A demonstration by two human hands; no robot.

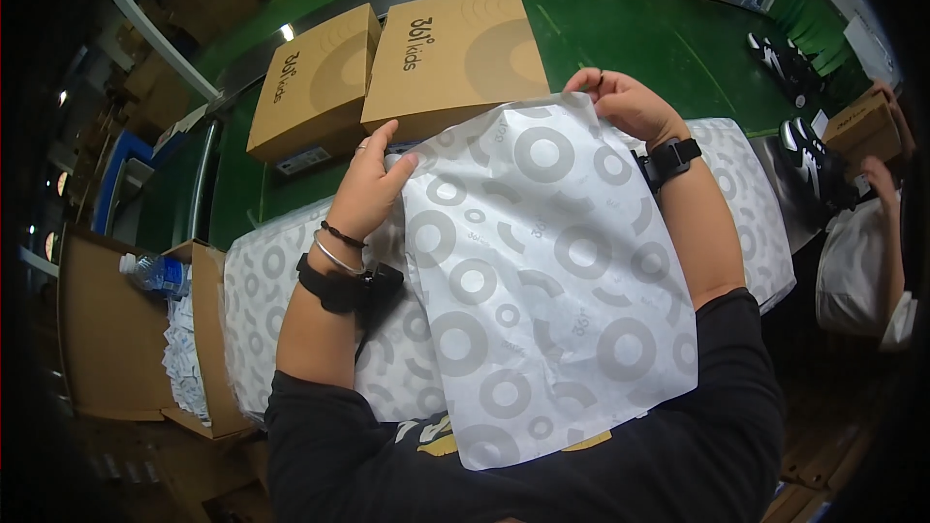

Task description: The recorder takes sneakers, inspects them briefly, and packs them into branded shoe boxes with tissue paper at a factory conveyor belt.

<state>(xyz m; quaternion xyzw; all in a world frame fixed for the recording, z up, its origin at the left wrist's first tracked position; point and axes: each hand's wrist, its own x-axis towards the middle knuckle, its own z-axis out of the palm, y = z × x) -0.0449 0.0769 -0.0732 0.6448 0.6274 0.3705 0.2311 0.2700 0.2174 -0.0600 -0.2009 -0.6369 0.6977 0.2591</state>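
A sheet of white wrapping paper (542,271) with grey rings and arcs hangs lifted in front of my chest. At its upper right corner, my right hand (632,108) pinches the edge between thumb and fingers. My left hand (370,179) grips the upper left edge, the thumb on the near face and the fingers partly behind it. Under the raised sheet lies a stack of the same paper (266,281), showing on both sides of it. Two brown shoe boxes, a left one (315,87) and a right one (455,58), sit just beyond my hands.
A green conveyor belt (639,48) runs behind the boxes. At the left, an open carton (208,349) holds small white packets (184,358) and a plastic bottle (160,274). Black shoes (814,165) lie at the right, near another person's hand (880,182) and a brown box (860,126).
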